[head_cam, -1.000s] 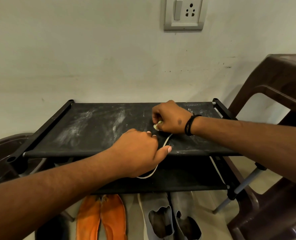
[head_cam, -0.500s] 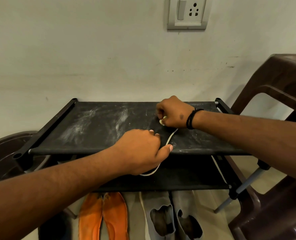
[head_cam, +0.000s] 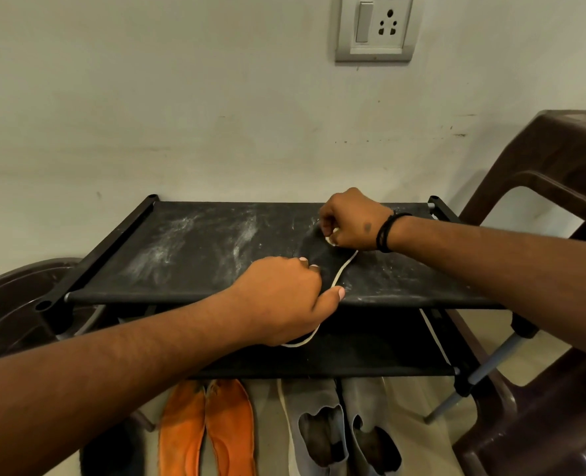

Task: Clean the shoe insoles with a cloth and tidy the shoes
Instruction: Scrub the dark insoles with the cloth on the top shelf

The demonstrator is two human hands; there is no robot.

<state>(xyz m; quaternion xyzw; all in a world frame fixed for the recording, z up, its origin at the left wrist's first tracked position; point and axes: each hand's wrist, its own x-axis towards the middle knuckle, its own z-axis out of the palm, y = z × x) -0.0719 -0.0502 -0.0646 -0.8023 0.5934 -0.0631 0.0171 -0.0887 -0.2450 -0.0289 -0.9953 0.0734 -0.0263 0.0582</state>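
Observation:
A dark insole (head_cam: 323,266) with a white rim lies on the dusty top shelf of a black shoe rack (head_cam: 188,249), and its near end hangs over the front edge. My left hand (head_cam: 284,298) grips that near end with curled fingers, the thumb pointing right. My right hand (head_cam: 356,223), with a black band on its wrist, pinches the far end against the shelf. Most of the insole is hidden by my hands. No cloth is in view.
On the floor under the rack lie two orange insoles (head_cam: 205,427) and two worn grey insoles (head_cam: 343,424). A brown plastic chair (head_cam: 542,187) stands close on the right. A dark round plastic object (head_cam: 10,297) sits at the left. A wall with a socket (head_cam: 375,27) rises behind.
Both hands keep their hold on the insole. My right hand has slid slightly farther back and right along the shelf, and the view has shifted a little.

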